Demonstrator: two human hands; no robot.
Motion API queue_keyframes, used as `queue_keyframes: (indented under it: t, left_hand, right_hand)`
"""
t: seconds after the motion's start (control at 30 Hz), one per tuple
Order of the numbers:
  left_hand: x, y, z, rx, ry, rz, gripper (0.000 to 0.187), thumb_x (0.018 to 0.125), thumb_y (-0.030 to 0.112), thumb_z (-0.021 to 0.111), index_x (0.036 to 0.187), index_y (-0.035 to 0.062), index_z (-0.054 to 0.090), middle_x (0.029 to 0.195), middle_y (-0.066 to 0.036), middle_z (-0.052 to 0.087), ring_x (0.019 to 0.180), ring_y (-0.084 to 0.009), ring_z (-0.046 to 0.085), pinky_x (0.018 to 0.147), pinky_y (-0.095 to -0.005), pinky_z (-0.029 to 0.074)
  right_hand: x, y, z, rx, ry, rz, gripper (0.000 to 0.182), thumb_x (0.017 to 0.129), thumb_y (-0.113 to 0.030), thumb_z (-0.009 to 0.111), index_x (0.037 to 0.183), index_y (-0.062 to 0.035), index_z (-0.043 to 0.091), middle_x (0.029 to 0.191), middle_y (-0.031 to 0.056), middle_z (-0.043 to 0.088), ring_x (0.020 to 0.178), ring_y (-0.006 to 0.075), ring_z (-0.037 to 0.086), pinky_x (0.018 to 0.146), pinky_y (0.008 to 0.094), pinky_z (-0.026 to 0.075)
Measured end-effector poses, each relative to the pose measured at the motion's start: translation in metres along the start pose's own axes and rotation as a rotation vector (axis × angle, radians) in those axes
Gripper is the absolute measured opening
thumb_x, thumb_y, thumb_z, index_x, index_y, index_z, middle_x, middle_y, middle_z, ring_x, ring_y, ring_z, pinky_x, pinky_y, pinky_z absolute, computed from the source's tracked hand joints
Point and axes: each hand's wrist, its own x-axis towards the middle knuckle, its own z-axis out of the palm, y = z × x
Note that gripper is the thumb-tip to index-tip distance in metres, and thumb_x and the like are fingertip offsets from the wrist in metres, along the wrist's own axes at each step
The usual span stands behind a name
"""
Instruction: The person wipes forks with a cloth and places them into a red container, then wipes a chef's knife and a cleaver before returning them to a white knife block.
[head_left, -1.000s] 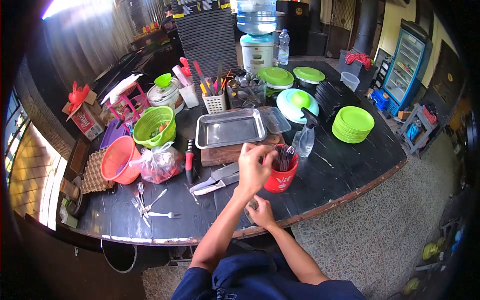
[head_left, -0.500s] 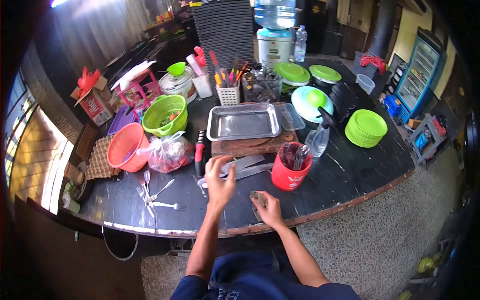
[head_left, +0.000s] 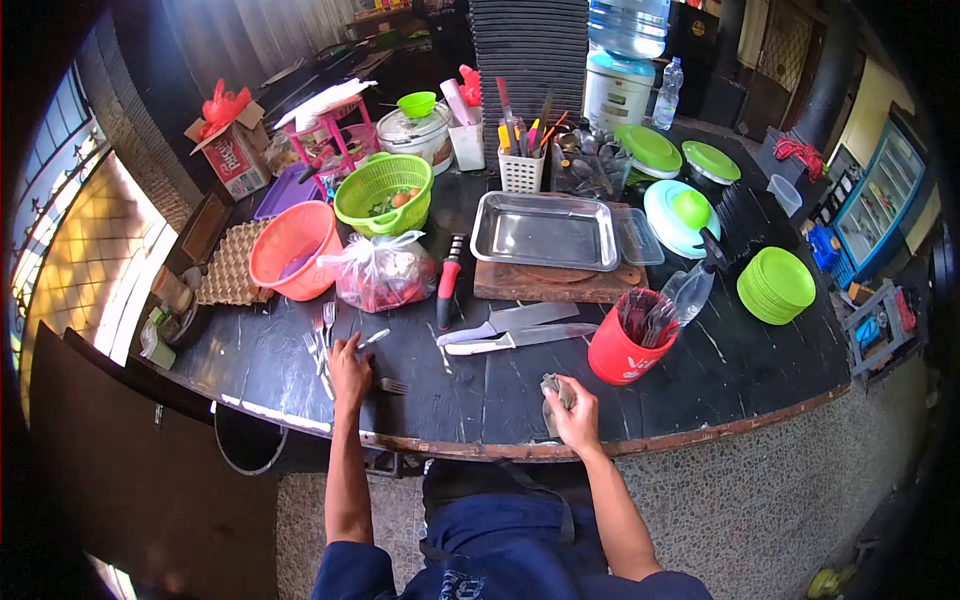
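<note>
My left hand [head_left: 349,372] is over the small group of forks and spoons [head_left: 322,345] at the left front of the black table. Its fingers point down at a utensil, and whether they grip it is hidden. A fork head [head_left: 392,386] shows just right of that hand. My right hand [head_left: 575,410] is closed on a greyish cloth [head_left: 557,395] near the front edge. Two knives [head_left: 520,337] lie between the hands, farther back. Beside them stands a red container [head_left: 628,352] holding several forks and spoons.
Behind are a metal tray [head_left: 545,232] on a wooden board [head_left: 540,285], a plastic bag [head_left: 385,275], an orange basket [head_left: 293,250], a green basket [head_left: 385,195] and a red-handled tool [head_left: 448,285]. Green plates [head_left: 776,285] are stacked at the right.
My left hand has moved left and down from near the knives to the forks and spoons. My right hand still holds the cloth. The whole view has shifted.
</note>
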Motion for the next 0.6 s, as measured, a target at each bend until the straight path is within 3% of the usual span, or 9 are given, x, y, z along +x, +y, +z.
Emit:
queue_keyframes:
  t: [0.03,0.13,0.3,0.4,0.47,0.5,0.57,0.6]
  left_hand:
    - [0.005,0.001,0.002,-0.003,-0.001,0.001,0.04,0.08,0.002,0.07,0.121,0.0049,0.071,0.107,-0.016,0.068,0.101,-0.0363,0.059,0.095,-0.0456,0.045]
    - [0.018,0.009,0.014,-0.072,-0.133,0.097,0.02,0.077,0.003,0.071,0.096,0.0056,0.073,0.087,-0.013,0.067,0.09,-0.0361,0.06,0.085,-0.0464,0.046]
    - [0.029,0.031,0.024,0.069,-0.203,0.212,0.019,0.076,0.003,0.069,0.095,0.0067,0.07,0.088,-0.014,0.066,0.093,-0.0375,0.061,0.079,-0.0491,0.049]
    - [0.036,0.06,0.015,0.053,-0.065,0.169,0.021,0.079,0.003,0.068,0.1,0.0057,0.068,0.089,-0.015,0.066,0.096,-0.0378,0.061,0.082,-0.0495,0.049]
    - [0.043,0.074,0.007,-0.084,0.145,0.208,0.016,0.084,0.003,0.068,0.101,0.003,0.065,0.088,-0.016,0.065,0.088,-0.0341,0.064,0.077,-0.046,0.051]
    - [0.044,0.089,-0.004,-0.082,0.144,0.212,0.016,0.084,0.003,0.068,0.101,0.003,0.065,0.088,-0.016,0.065,0.088,-0.0341,0.064,0.077,-0.046,0.051]
    - [0.044,0.117,-0.027,-0.366,0.251,0.078,0.01,0.088,0.001,0.068,0.098,0.0004,0.063,0.085,-0.016,0.065,0.073,-0.029,0.064,0.068,-0.0394,0.052]
    - [0.046,0.118,-0.028,-0.435,0.271,0.053,0.008,0.091,0.001,0.069,0.096,-0.0004,0.062,0.083,-0.012,0.067,0.065,-0.0209,0.063,0.063,-0.0327,0.05]
  right_hand:
    - [-0.001,-0.002,0.0,0.004,0.004,0.006,0.028,0.092,-0.017,0.077,0.112,0.0015,0.07,0.098,0.0175,0.077,0.092,0.0243,0.076,0.08,0.0358,0.056]
    - [-0.001,-0.002,-0.001,0.009,0.014,0.009,0.028,0.092,-0.017,0.077,0.112,0.0016,0.07,0.097,0.0171,0.077,0.091,0.0232,0.075,0.08,0.0355,0.056]
    - [-0.001,-0.003,-0.001,0.012,0.011,0.014,0.028,0.092,-0.016,0.077,0.113,0.002,0.07,0.098,0.0171,0.077,0.091,0.0234,0.075,0.08,0.0354,0.056]
    - [-0.001,-0.003,-0.002,0.004,0.011,0.009,0.029,0.092,-0.017,0.077,0.112,0.0019,0.07,0.098,0.0182,0.076,0.093,0.0249,0.076,0.081,0.0358,0.057]
    - [-0.001,-0.001,-0.002,0.019,0.017,0.006,0.029,0.092,-0.017,0.077,0.113,0.0018,0.07,0.098,0.0183,0.076,0.093,0.025,0.076,0.081,0.0358,0.057]
    - [-0.001,0.0,-0.001,0.035,0.014,0.002,0.029,0.092,-0.018,0.077,0.113,0.0018,0.07,0.098,0.0183,0.076,0.092,0.025,0.076,0.081,0.0359,0.057]
    - [-0.001,-0.002,-0.001,0.034,0.01,0.005,0.03,0.092,-0.018,0.077,0.113,0.0017,0.07,0.098,0.0183,0.076,0.092,0.025,0.076,0.081,0.0358,0.056]
    - [-0.001,-0.002,-0.002,0.029,0.007,0.006,0.03,0.092,-0.019,0.077,0.113,0.0017,0.07,0.098,0.0183,0.076,0.092,0.0249,0.076,0.081,0.0358,0.056]
